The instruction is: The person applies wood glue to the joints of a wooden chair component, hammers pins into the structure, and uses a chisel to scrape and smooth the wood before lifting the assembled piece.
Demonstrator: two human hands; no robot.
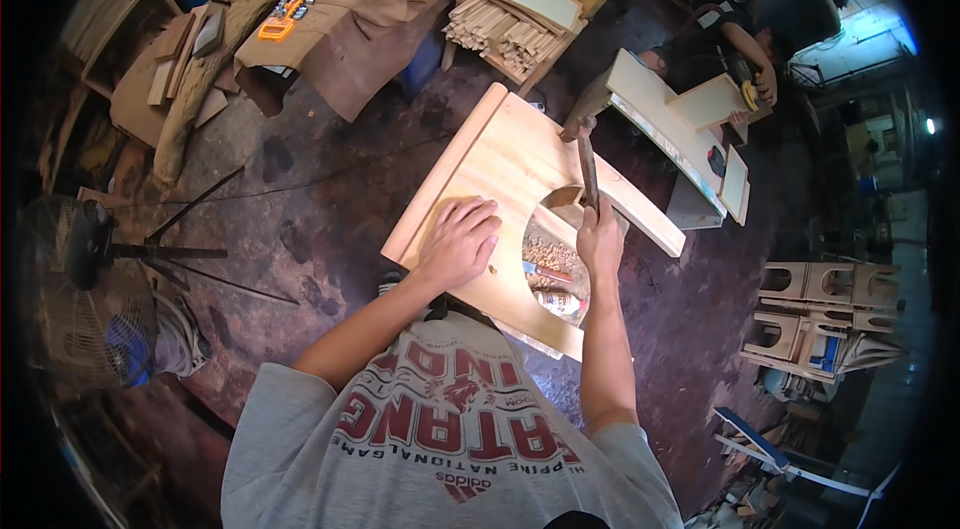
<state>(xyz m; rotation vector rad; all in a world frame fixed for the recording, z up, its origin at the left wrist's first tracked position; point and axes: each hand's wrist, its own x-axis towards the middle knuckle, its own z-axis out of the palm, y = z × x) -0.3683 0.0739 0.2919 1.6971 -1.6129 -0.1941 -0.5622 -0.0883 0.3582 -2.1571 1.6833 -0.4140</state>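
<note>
Left hand [460, 241] lies palm-down on a pale wooden board [505, 154], fingers stretched out and gripping nothing; presumably its weight keeps the board from shifting. Right hand [599, 244] is closed around the handle of a hammer [589, 164]; gripping low on the handle probably leaves room to swing. Hammer head sits over the board's far right side, near a long rail [645, 209] — contact with the wood cannot be told.

Board lies right in front of the person's torso, within reach of both hands. A rounded bar [445, 174] runs along its left edge; a curved cutout opens on its right side. Through the cutout: wood chips [545, 251] and a white bottle [558, 302]. What bears the board from below is mostly hidden.

Floor [330, 164] dark, stained, smooth-looking. Left: a standing fan [85, 259]. Far left: brown cloth [350, 19] with an orange bit holder [289, 12] on top. Ahead: a pile of thin sticks [505, 24], gathered in one place, perhaps for easy picking. Far right: a co-worker [735, 44] bent over another wooden piece [660, 114]; beyond — stacked frames [820, 284] with arched openings.
</note>
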